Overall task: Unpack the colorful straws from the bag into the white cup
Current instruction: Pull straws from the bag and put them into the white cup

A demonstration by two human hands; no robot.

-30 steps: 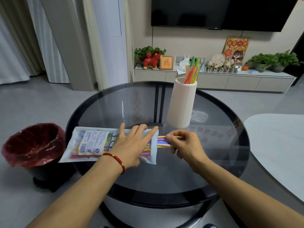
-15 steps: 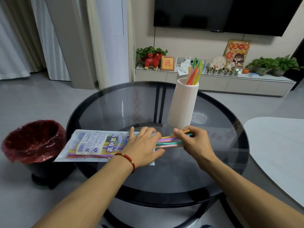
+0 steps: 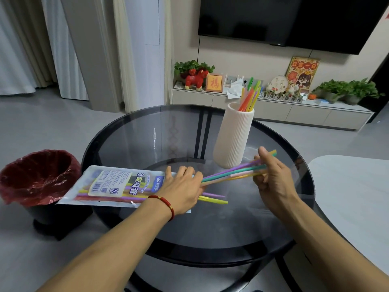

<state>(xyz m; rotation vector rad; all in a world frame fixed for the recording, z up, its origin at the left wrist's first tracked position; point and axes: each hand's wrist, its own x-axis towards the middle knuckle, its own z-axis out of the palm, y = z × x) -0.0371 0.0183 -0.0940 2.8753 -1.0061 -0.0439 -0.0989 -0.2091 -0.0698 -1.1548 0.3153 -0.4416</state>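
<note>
A clear plastic straw bag [image 3: 109,186] with a printed label lies flat on the round glass table [image 3: 147,133], its mouth facing right. My left hand [image 3: 181,190] presses down on the bag's open end. My right hand [image 3: 271,178] pinches a bundle of several colorful straws [image 3: 229,172], most of their length out of the bag and angled up to the right. A few more straws [image 3: 212,199] poke out of the bag below. The ribbed white cup [image 3: 233,138] stands upright just behind the bundle, with several straws [image 3: 249,98] inside it.
A black bin lined with a red bag [image 3: 35,178] sits on the floor left of the table. A pale tabletop [image 3: 353,197] curves in at the right. A TV cabinet with plants and ornaments [image 3: 273,106] runs along the far wall.
My right hand has moved right and upward, drawing the bundle of straws far out of the bag. My left hand stays pressed on the bag's mouth.
</note>
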